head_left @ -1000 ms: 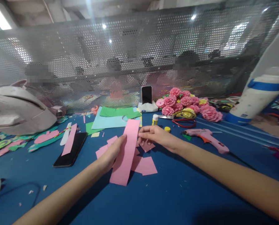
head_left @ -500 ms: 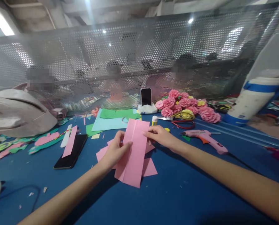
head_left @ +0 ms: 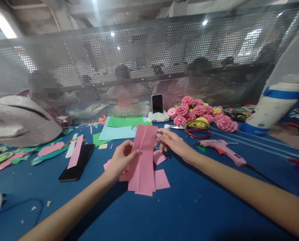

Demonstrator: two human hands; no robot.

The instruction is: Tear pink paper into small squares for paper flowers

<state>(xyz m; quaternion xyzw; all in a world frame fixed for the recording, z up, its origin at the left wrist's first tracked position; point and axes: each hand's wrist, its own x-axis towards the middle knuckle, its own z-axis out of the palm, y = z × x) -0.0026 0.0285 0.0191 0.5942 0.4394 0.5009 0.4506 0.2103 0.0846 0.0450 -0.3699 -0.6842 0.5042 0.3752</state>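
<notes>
A long pink paper sheet [head_left: 143,160] with a lengthwise crease is held above the blue table [head_left: 179,207]. My left hand [head_left: 120,160] pinches its left edge near the middle. My right hand [head_left: 171,142] grips the upper right edge with its fingertips. Several pink paper squares [head_left: 162,179] lie on the table under and beside the sheet.
A black phone [head_left: 76,162] with a pink strip on it lies to the left, a pink glue gun [head_left: 221,149] to the right. Scissors [head_left: 196,131], a glue stick, pink paper flowers [head_left: 202,113], coloured sheets [head_left: 119,129], a propped phone [head_left: 157,103], a white bag [head_left: 18,120] and a white-blue jug [head_left: 275,105] stand further back before a perforated metal screen.
The folded pink strip was opened out into a wider creased sheet, then turned more upright and lifted between both hands. My left hand shifted from beneath it to its left edge.
</notes>
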